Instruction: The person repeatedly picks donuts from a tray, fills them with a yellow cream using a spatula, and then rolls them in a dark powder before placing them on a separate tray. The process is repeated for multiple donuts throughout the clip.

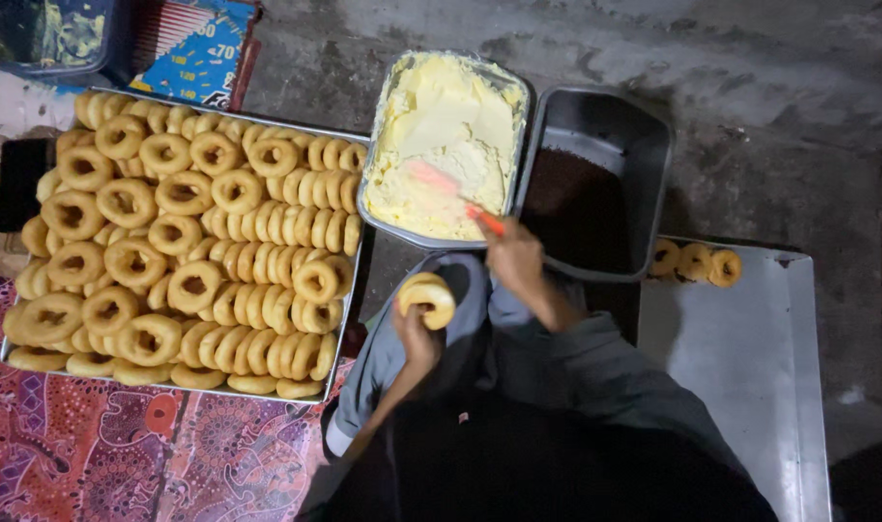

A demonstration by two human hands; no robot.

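My left hand point(417, 333) holds a plain golden doughnut point(427, 296) up in front of me. My right hand point(514, 256) grips the orange handle of a spatula point(452, 196) whose pale blade lies in the yellow cream. The cream fills a metal pan point(375, 159) just beyond my hands. To the right of it stands a darker pan point(653, 184) holding dark brown sprinkles point(578, 208).
A large tray point(349, 319) at the left is piled with several plain doughnuts point(185, 237). Three finished doughnuts point(695, 262) sit at the far edge of a flat metal tray point(740, 367) on the right. A patterned cloth point(83, 449) covers the floor at lower left.
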